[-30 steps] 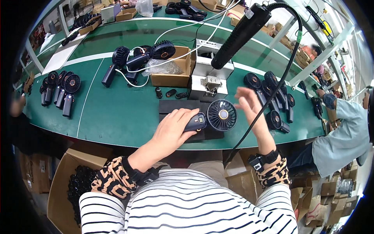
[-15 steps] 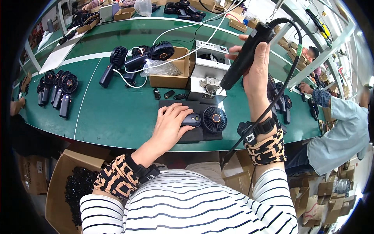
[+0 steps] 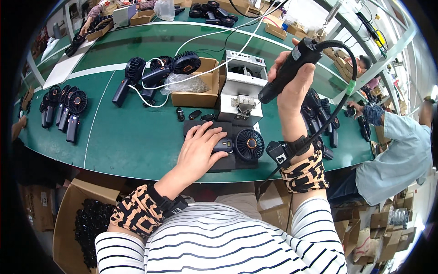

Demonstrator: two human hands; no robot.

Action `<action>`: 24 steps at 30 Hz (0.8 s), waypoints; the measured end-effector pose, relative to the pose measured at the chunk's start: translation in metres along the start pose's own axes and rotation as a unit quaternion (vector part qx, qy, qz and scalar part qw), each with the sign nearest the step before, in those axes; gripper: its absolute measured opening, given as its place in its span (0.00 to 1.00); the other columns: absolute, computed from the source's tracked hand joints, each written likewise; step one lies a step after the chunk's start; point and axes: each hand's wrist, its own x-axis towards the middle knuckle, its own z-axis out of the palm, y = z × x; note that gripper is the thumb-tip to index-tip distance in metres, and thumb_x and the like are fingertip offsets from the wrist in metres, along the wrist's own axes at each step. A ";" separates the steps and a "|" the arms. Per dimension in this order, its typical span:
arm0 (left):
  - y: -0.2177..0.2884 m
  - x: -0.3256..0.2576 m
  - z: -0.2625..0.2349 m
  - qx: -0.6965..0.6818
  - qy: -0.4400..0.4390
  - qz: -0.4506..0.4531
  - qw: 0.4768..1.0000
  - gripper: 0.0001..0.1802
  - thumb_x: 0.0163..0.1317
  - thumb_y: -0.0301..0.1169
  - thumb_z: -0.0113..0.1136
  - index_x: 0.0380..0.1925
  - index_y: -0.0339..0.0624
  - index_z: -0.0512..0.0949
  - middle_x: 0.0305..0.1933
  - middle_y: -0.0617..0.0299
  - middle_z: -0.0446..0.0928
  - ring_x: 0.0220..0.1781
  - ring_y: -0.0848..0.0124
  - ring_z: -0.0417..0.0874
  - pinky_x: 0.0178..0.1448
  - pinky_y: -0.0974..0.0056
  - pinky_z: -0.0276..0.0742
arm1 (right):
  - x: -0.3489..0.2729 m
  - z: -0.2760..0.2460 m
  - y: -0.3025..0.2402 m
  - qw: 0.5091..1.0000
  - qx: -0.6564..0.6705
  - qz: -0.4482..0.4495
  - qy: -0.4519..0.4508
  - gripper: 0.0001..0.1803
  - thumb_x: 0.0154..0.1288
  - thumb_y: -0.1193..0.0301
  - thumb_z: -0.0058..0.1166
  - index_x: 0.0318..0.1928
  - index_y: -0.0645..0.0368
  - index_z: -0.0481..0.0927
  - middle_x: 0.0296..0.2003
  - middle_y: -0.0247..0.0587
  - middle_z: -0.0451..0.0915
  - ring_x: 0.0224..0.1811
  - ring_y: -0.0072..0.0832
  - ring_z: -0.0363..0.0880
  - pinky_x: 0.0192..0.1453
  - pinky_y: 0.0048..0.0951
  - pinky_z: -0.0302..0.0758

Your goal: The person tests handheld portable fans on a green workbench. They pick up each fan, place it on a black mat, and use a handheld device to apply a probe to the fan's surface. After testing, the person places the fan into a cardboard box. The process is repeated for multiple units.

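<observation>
A dark handheld fan (image 3: 248, 144) lies on a black pad (image 3: 222, 163), its round head to the right. My left hand (image 3: 199, 145) rests over its handle, fingers curved around it and pressing it to the pad. My right hand (image 3: 292, 89) is wrapped around a black electric screwdriver (image 3: 292, 68), held tilted with its tip down and to the left. That tip is close to the metal front of a white screw feeder (image 3: 242, 84) behind the pad; whether they touch I cannot tell. Small black plastic parts (image 3: 195, 114) lie beyond the pad.
An open carton (image 3: 200, 98) holding a plastic bag stands left of the feeder. Handheld fans (image 3: 68, 105) are grouped at left, others (image 3: 319, 109) at right. White cables (image 3: 155, 86) cross the green bench. A co-worker (image 3: 394, 150) works at right. A box of black parts (image 3: 93, 223) sits below.
My right hand with the screwdriver has shifted slightly left, its tip staying by the feeder. My left hand stays on the fan, and the whole view has shifted a little.
</observation>
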 end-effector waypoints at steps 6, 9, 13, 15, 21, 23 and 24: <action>0.001 0.000 0.003 -0.001 -0.014 -0.012 1.000 0.27 0.55 0.43 0.66 0.54 0.44 0.75 0.61 0.59 0.73 0.69 0.56 0.66 0.73 0.48 0.55 | -0.002 -0.002 0.006 1.000 -0.008 0.008 -0.009 0.46 0.64 0.32 0.38 0.62 0.62 0.63 0.31 0.38 0.73 0.19 0.23 0.72 0.22 0.22 0.69; 0.003 0.000 0.005 0.014 -0.015 -0.015 1.000 0.28 0.55 0.42 0.66 0.55 0.44 0.75 0.61 0.58 0.73 0.69 0.56 0.65 0.73 0.48 0.55 | -0.002 -0.003 0.008 1.000 0.002 0.004 -0.006 0.48 0.63 0.30 0.38 0.62 0.63 0.63 0.30 0.37 0.72 0.19 0.23 0.72 0.21 0.22 0.69; 0.003 -0.001 0.005 0.009 -0.008 -0.012 1.000 0.28 0.55 0.41 0.66 0.55 0.44 0.74 0.61 0.58 0.73 0.69 0.55 0.65 0.73 0.49 0.55 | -0.004 -0.004 0.007 1.000 0.000 0.010 -0.005 0.50 0.61 0.29 0.38 0.63 0.64 0.63 0.29 0.37 0.72 0.19 0.23 0.73 0.21 0.23 0.70; 0.003 -0.001 0.005 0.005 -0.005 -0.010 1.000 0.28 0.56 0.41 0.66 0.55 0.44 0.74 0.61 0.58 0.73 0.69 0.55 0.65 0.73 0.49 0.55 | -0.004 -0.005 0.007 1.000 0.002 0.009 -0.004 0.51 0.61 0.28 0.38 0.63 0.64 0.63 0.29 0.37 0.72 0.19 0.23 0.73 0.21 0.23 0.70; 0.001 -0.002 0.006 0.001 -0.013 -0.020 1.000 0.27 0.56 0.41 0.66 0.55 0.44 0.75 0.61 0.57 0.73 0.70 0.55 0.64 0.73 0.48 0.54 | -0.006 -0.004 -0.001 0.999 0.039 0.014 -0.019 0.45 0.64 0.32 0.39 0.62 0.60 0.64 0.30 0.38 0.74 0.18 0.22 0.72 0.20 0.20 0.68; 0.001 -0.002 0.006 -0.004 -0.012 -0.024 1.000 0.26 0.56 0.40 0.66 0.54 0.44 0.75 0.62 0.57 0.73 0.70 0.55 0.63 0.73 0.48 0.53 | -0.004 0.000 -0.010 0.997 0.064 0.001 -0.031 0.45 0.65 0.32 0.37 0.63 0.60 0.62 0.32 0.40 0.74 0.18 0.22 0.73 0.21 0.20 0.68; 0.002 -0.001 0.007 -0.005 -0.011 -0.025 1.000 0.26 0.56 0.40 0.66 0.54 0.43 0.75 0.62 0.57 0.73 0.71 0.55 0.63 0.74 0.48 0.53 | -0.005 0.002 -0.015 0.997 0.075 -0.005 -0.033 0.45 0.65 0.32 0.37 0.64 0.60 0.62 0.33 0.40 0.74 0.19 0.22 0.73 0.21 0.20 0.69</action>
